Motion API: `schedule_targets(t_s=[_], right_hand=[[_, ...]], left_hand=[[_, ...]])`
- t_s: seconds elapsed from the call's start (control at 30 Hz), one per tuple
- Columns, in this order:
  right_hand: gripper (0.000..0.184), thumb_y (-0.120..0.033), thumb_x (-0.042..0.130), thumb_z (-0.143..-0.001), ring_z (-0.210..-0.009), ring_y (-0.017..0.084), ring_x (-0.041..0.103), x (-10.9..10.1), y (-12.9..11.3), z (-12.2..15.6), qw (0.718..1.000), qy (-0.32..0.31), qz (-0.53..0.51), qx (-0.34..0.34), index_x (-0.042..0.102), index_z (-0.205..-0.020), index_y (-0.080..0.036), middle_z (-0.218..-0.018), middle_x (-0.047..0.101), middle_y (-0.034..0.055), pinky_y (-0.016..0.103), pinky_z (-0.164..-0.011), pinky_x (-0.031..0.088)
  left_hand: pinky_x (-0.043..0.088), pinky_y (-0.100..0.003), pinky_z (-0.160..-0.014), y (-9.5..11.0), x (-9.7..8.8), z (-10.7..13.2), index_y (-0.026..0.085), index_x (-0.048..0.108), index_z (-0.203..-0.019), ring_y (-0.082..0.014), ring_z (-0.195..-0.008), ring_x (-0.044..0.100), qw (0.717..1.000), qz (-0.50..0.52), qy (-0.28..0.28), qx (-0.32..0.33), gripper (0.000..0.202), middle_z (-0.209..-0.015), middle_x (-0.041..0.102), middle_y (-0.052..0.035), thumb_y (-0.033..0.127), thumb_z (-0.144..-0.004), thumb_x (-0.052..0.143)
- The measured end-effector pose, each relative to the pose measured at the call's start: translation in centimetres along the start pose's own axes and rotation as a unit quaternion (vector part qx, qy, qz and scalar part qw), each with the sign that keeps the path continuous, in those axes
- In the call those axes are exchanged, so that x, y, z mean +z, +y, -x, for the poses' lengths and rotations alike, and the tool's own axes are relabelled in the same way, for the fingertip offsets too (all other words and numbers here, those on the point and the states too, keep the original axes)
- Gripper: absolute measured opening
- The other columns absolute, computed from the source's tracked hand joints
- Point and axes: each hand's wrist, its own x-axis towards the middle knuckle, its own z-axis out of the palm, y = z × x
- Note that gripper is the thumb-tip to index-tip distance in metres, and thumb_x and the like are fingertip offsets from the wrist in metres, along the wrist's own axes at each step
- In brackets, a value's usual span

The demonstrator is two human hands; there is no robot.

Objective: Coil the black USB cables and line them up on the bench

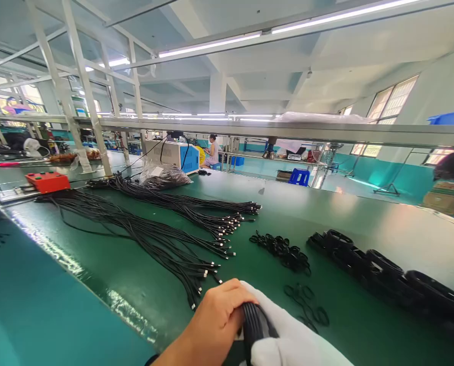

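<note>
A coiled black cable [252, 323] is gripped between both hands at the table's near edge. My bare left hand [217, 317] is closed around the coil from the left, fingers bent over its top. From the right, my right hand [291, 330], in a white glove, presses on the same coil. Its lower part is hidden by the hands and the frame edge. Just right of the hands lie a few loose black loops [306, 305], with a heap of small black loops [282, 249] farther back. Long black cables [165, 234] with metal plug ends stretch away to the left.
A row of coiled cable bundles [379, 269] lies along the right. Toward the back left are a red control box [47, 181], a plastic bag of dark parts [163, 177] and a blue-and-white machine [188, 157]. An overhead rail [249, 127] crosses the table; a person [213, 151] sits beyond.
</note>
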Motion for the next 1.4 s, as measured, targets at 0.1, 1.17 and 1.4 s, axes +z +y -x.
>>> schedule_targets(t_s=[0.1, 1.17, 1.4], right_hand=[[0.051, -0.036, 0.080, -0.048, -0.078, 0.019, 0.053, 0.9, -0.6, -1.2, 0.986, -0.031, -0.160, 0.024, 0.061, -0.092, -0.018, -0.082, 0.051, -0.0002, 0.034, -0.069, 0.053], [0.042, -0.033, 0.072, -0.072, -0.081, 0.023, 0.068, 0.8, 0.8, -0.9, 0.932, -0.077, -0.348, 0.071, 0.066, -0.104, -0.007, -0.088, 0.067, 0.0153, 0.030, -0.060, 0.060], [0.040, -0.034, 0.073, -0.070, -0.061, 0.013, 0.061, 2.1, 1.5, -1.2, 0.928, -0.076, -0.361, 0.055, 0.065, -0.098, -0.007, -0.072, 0.062, 0.0075, 0.020, -0.045, 0.054]], left_hand=[[0.044, -0.021, -0.071, 0.2, -0.1, -0.2, 0.016, 0.069, -0.085, -0.0141, -0.077, 0.058, 1.000, -0.002, -0.005, -0.027, 0.029, -0.083, 0.063, -0.0040, 0.010, -0.082, 0.040], [0.033, -0.021, -0.050, 1.4, 0.8, -1.1, 0.019, 0.065, -0.086, -0.0104, -0.052, 0.044, 0.947, 0.105, 0.086, -0.291, 0.027, -0.054, 0.050, 0.0076, 0.008, -0.064, 0.054], [0.034, -0.023, -0.055, 1.7, 0.6, -1.7, 0.021, 0.061, -0.094, -0.0135, -0.060, 0.052, 0.950, -0.097, 0.015, -0.296, 0.035, -0.063, 0.058, 0.0057, 0.004, -0.065, 0.051]])
